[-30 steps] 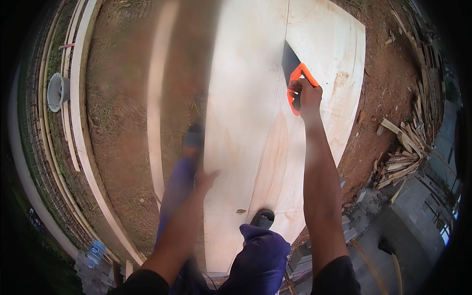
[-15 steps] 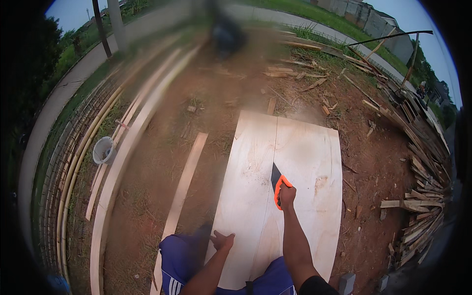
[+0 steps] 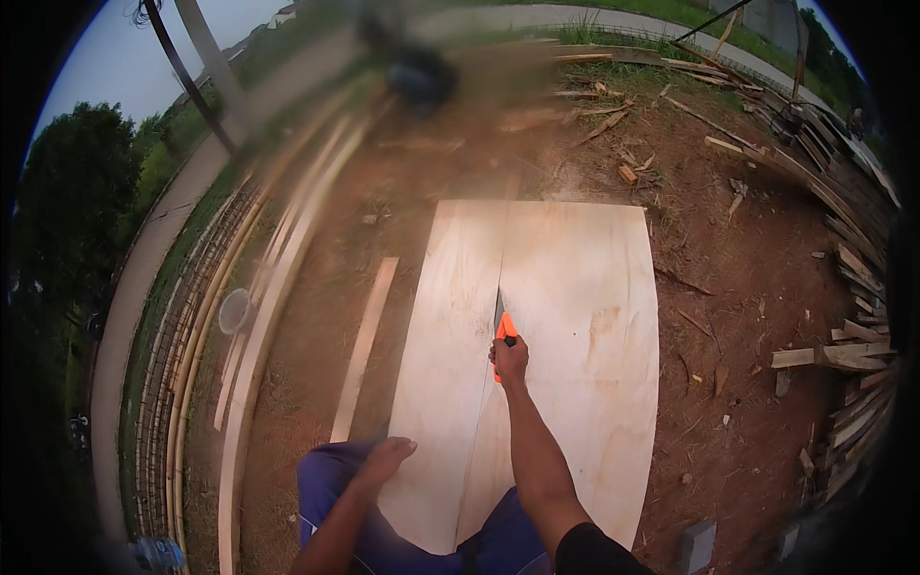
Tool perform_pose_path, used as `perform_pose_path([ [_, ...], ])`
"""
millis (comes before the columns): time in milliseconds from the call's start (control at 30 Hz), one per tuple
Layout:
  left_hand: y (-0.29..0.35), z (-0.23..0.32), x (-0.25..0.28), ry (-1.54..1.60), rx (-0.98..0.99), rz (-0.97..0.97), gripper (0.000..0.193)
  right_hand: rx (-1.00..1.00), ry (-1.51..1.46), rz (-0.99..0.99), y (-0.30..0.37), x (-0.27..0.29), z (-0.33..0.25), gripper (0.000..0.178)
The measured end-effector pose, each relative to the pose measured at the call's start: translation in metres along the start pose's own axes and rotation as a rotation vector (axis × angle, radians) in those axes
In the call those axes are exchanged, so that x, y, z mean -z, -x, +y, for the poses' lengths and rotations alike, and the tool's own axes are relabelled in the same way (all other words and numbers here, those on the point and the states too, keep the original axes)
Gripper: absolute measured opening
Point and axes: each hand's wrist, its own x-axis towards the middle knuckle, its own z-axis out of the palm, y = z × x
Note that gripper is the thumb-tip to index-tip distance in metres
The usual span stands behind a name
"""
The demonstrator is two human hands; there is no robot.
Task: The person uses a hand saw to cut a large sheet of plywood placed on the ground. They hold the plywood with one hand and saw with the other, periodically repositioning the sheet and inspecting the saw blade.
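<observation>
A large pale plywood sheet [image 3: 575, 422] lies in front of me, its near end over my blue-trousered legs [image 3: 331, 479]. A line runs lengthwise along it, left of its middle. My right hand [image 3: 511, 360] is closed round the orange handle of a handsaw [image 3: 508, 326]. The saw's dark blade points away from me on that line, and its lower part cannot be seen. By the sheet's left edge, over my left thigh, my left hand [image 3: 387, 460] rests with its thumb stretched toward the wood. It holds nothing that I can see; its other fingers are partly hidden.
A short plank [image 3: 366, 345] lies left of the sheet. Farther left are long timber beams [image 3: 278, 311], a whitish bucket [image 3: 236, 311] and bamboo poles [image 3: 196, 355]. Scrap wood [image 3: 853, 350] is piled at right, with a grey block [image 3: 698, 546] near me. A blur covers the upper middle.
The saw has come round from a leftward slant to point nearly straight along the line. My left hand has moved from the sheet's surface to its left edge. The view has shifted.
</observation>
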Motion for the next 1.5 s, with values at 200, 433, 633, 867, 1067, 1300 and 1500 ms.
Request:
perform_pose_path([
  [200, -0.039, -0.01, 0.012, -0.186, -0.103, 0.086, 0.067, 0.078, -0.048, -0.084, -0.012, 0.017, 0.033, 0.019],
  [433, -0.141, -0.144, -0.003, -0.375, -0.011, 0.228, 0.087, 0.154, 0.351, 0.157, -0.01, -0.009, 0.024, 0.031],
  [633, -0.197, -0.211, -0.004, -0.153, -0.065, 0.54, 0.103, 0.099, 0.245, 0.066, -0.016, -0.068, -0.006, 0.025],
  [867, -0.183, -0.189, -0.007, 0.026, 0.242, 0.396, 0.092, -0.11, 0.282, 0.154, 0.076, -0.089, -0.068, 0.015],
  [1067, -0.17, -0.156, -0.007, 0.01, 0.337, 0.326, 0.09, -0.042, 0.203, 0.208, 0.213, -0.054, -0.035, 0.02],
  [1300, -0.173, -0.149, -0.019, 0.005, 0.22, 0.328, 0.087, 0.057, 0.265, 0.278, 0.229, -0.031, -0.025, 0.019],
  [1500, -0.195, -0.193, -0.013, -0.023, 0.084, 0.404, 0.077, -0.085, 0.255, 0.267, 0.19, -0.067, -0.039, 0.026],
])
